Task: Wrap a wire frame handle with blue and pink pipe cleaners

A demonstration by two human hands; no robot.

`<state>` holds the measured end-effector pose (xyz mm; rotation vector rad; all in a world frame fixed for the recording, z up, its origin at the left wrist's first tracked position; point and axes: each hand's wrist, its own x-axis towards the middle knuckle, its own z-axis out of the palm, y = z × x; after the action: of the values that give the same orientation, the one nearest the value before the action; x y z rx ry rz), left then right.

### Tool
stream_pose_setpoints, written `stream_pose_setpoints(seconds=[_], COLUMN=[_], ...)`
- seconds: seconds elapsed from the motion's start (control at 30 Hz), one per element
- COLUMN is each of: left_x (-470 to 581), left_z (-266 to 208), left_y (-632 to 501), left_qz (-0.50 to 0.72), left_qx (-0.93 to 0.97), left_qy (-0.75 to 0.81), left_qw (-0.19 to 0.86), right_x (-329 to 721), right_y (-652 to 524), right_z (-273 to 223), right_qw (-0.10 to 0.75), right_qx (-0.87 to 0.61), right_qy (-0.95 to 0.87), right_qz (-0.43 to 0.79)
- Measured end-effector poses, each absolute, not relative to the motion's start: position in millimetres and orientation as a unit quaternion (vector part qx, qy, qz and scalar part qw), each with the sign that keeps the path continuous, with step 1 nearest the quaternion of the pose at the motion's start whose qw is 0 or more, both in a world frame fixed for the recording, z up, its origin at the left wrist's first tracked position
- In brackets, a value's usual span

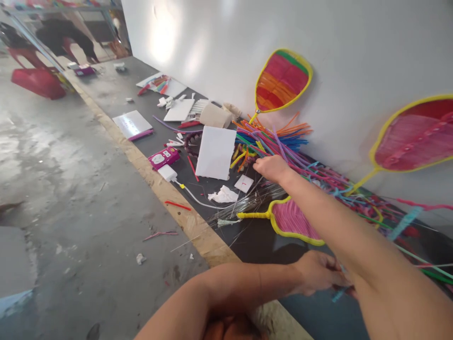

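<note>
My left hand [320,273] is low in the view, its fingers closed on a light blue pipe cleaner [339,295], partly hidden behind my right forearm. Across it, my right arm stretches to the pile of coloured pipe cleaners [288,137]. There my right hand [272,168] is closed at the pile's near edge, and what its fingers hold, if anything, is hidden. Under the right forearm lies a pink fan-shaped piece [292,217] with a yellow fuzzy rim and handle. Thin metal wires [255,203] are spread beside its handle.
Two more yellow-rimmed shapes, one striped [283,80] and one pink-red [414,137], lean against the white board [219,47]. White cards [216,153], a purple box [163,158], a white charger [167,173] with its cable and crumpled tissue [222,194] lie around. The table's tan edge [148,172] borders the grey floor.
</note>
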<state>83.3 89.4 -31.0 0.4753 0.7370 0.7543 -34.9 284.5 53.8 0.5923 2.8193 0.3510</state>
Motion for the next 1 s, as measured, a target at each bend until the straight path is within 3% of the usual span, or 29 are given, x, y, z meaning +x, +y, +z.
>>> stream_pose_setpoints(seconds=[0.1, 0.17, 0.37, 0.5, 0.67, 0.8, 0.9, 1.0], left_x=[81.7, 81.1, 77.7, 74.9, 68.9, 63.9, 61.9, 59.5], left_z=[-29.2, -27.5, -20.6, -17.3, -14.3, -4.7, 4.0, 11.6], left_y=[89.8, 89.8, 90.1, 92.3, 93.2, 94.6, 95.8, 94.4], left_qz=[0.354, 0.360, 0.371, 0.369, 0.381, 0.392, 0.382, 0.368], left_qx=[0.226, 0.218, 0.207, 0.184, 0.218, 0.213, 0.225, 0.250], left_qy=[0.333, 0.317, 0.284, 0.284, 0.302, 0.323, 0.326, 0.317], left_qw=[0.844, 0.850, 0.859, 0.866, 0.846, 0.835, 0.835, 0.838], right_x=[-24.3, -17.8, -17.5, -15.6, 28.8, 97.3, 153.5, 205.3], right_y=[286.5, 285.4, 273.6, 269.2, 245.2, 189.1, 136.4, 88.3], right_z=[59.6, 62.5, 80.6, 117.4, 183.9, 228.0, 230.8, 200.3], right_qw=[0.056, -0.036, -0.376, -0.512, -0.557, -0.520, -0.502, -0.450], right_qx=[0.230, 0.275, 0.351, 0.299, 0.274, 0.299, 0.368, 0.462], right_qy=[0.965, 0.959, 0.794, 0.669, 0.639, 0.673, 0.685, 0.688], right_qz=[0.115, 0.064, -0.323, -0.448, -0.454, -0.433, -0.378, -0.332])
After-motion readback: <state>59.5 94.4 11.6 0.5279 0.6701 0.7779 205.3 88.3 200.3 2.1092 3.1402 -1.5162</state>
